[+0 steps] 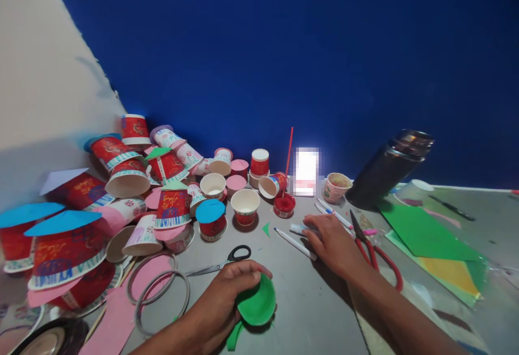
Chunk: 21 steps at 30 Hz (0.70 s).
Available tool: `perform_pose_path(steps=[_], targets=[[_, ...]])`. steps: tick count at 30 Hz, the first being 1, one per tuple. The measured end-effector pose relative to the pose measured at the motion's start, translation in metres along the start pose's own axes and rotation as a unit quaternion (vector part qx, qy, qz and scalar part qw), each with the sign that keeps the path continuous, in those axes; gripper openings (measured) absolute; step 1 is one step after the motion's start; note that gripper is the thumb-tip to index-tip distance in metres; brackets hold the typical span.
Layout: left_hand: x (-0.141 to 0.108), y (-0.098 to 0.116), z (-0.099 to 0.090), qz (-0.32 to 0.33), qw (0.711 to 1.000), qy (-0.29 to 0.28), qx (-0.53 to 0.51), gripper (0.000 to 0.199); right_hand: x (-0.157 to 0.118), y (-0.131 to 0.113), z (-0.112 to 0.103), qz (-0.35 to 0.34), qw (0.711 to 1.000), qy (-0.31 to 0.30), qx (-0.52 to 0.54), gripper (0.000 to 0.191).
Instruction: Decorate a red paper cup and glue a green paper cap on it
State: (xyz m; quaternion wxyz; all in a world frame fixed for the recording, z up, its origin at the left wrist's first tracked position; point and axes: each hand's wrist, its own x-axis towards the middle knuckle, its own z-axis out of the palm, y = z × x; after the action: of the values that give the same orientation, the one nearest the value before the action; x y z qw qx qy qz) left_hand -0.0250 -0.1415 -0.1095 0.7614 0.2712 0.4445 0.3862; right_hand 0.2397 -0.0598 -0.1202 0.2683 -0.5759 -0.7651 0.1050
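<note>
My left hand (239,285) is closed on a round green paper piece (258,302), holding it by its upper left edge low in the view. A narrow green strip (234,336) hangs below that piece. Farther right, my right hand (326,236) rests over the table with its fingertips at a pale, partly hidden marker (299,229); whether the fingers grip it is unclear. A white marker (295,243) lies just left of those fingers. Black-handled scissors (233,259) lie right behind my left hand.
Decorated paper cups (172,206) crowd the left side. Two grey rings (162,301) lie near pink paper (113,322). A red glue pot (284,205) stands mid-table. At right are red-handled cutters (371,252), a dark flask (385,171) and green sheets (430,236).
</note>
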Motion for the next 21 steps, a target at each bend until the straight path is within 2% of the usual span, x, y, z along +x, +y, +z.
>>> perform_pose_path(steps=[4,8,12,18,21], targets=[[-0.005,0.003,0.007,-0.008,1.000,-0.007,0.011,0.032,-0.003,0.004,0.002,-0.043,0.999,0.028,0.013,0.027],[-0.005,0.002,0.008,-0.021,1.000,-0.017,0.015,0.031,-0.005,0.008,0.007,-0.147,0.984,0.099,-0.001,0.025],[-0.004,-0.001,0.006,-0.026,0.999,-0.040,0.005,0.033,-0.007,0.002,0.008,-0.213,0.968,0.130,-0.019,0.023],[-0.005,0.002,0.003,-0.038,0.995,-0.082,-0.052,0.047,-0.013,-0.005,0.008,-0.194,0.972,0.134,0.002,0.023],[-0.004,0.000,0.001,-0.037,0.994,-0.086,-0.055,0.043,-0.010,-0.017,0.005,-0.184,0.977,0.105,0.006,0.024]])
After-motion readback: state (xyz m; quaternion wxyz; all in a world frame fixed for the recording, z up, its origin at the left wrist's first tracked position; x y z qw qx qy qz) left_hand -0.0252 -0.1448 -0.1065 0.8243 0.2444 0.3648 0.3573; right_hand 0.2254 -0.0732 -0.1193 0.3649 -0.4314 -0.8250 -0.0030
